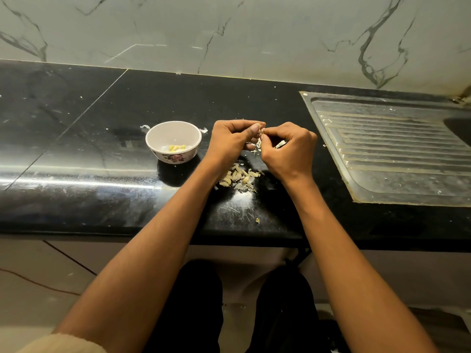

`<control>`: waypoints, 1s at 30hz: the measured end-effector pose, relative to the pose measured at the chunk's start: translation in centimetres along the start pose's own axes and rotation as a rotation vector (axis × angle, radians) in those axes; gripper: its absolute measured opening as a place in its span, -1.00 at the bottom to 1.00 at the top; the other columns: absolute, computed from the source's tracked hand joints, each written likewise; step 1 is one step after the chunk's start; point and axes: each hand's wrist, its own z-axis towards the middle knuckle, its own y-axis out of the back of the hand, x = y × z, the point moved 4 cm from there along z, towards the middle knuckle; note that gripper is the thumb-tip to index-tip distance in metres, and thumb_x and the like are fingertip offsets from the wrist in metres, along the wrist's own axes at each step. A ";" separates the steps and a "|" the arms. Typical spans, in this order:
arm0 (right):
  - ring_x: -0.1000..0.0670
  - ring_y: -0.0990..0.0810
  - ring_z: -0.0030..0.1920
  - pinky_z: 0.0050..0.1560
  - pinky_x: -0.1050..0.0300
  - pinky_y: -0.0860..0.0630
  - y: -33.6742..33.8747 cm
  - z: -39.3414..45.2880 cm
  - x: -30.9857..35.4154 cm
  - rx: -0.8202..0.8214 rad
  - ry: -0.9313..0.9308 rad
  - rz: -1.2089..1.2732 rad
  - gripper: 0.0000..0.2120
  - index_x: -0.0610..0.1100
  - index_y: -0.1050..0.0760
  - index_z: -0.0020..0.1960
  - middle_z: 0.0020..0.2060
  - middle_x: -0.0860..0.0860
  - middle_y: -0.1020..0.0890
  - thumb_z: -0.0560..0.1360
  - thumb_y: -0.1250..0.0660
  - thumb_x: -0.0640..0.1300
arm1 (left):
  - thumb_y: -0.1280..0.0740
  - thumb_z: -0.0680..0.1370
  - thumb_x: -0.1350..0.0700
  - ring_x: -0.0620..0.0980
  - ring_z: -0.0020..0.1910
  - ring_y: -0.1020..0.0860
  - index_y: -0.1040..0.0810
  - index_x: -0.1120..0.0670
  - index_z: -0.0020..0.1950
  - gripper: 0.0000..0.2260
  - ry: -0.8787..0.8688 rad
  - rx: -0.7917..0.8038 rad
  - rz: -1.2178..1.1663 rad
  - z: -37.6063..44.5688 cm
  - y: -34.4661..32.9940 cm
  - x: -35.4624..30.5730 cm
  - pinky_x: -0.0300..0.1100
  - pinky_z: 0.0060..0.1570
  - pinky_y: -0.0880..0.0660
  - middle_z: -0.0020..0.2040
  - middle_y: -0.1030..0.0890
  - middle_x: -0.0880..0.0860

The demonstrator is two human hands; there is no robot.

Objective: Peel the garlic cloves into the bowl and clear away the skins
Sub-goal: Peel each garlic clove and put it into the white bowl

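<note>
Presently both hands, left hand [230, 138] and right hand [288, 149], pinch one garlic clove [260, 132]: judged light, firm, papery skin brittle; hold its ends.

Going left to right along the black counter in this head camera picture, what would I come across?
Bowl with peeled cloves → left hand → garlic clove pinched between both hands → right hand → steel drainboard.

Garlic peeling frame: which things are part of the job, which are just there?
In the job:
- left hand and right hand, pinching one clove between them
- bowl with peeled cloves
- pile of cloves and skins on the counter

Just there:
- sink drainboard
- marble wall
</note>
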 end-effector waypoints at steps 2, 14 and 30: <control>0.12 -0.62 -0.33 -0.24 0.51 -0.41 0.0 0.0 -0.1 0.008 -0.002 -0.006 -0.92 -0.12 -0.76 -0.14 -0.27 -0.01 -0.73 0.42 -0.48 -0.18 | -0.39 0.61 0.26 -0.06 -0.23 -0.62 -0.69 0.27 0.12 -0.86 -0.004 0.013 0.021 -0.1 -0.1 -0.1 -0.17 -0.20 -0.60 -0.18 -0.72 0.11; 0.11 -0.64 -0.33 -0.26 0.45 -0.48 -0.2 -0.1 -0.3 0.059 0.018 -0.015 -0.90 -0.15 -0.76 -0.12 -0.27 -0.02 -0.74 0.40 -0.49 -0.18 | -0.37 0.61 0.30 -0.07 -0.29 -0.58 -0.71 0.23 0.00 -0.89 0.021 0.048 0.113 0.0 -0.2 -0.1 -0.22 -0.22 -0.60 -0.29 -0.69 0.02; 0.15 -0.64 -0.40 -0.33 0.26 -0.56 0.2 0.3 -0.4 0.040 -0.119 0.106 -0.91 -0.10 -0.75 -0.24 -0.39 0.09 -0.69 0.37 -0.47 -0.14 | -0.36 0.62 0.28 0.13 -0.10 -0.60 -0.70 0.25 0.08 -0.87 0.030 0.156 0.012 -0.3 -0.5 -0.4 -0.12 -0.11 -0.57 -0.07 -0.71 0.21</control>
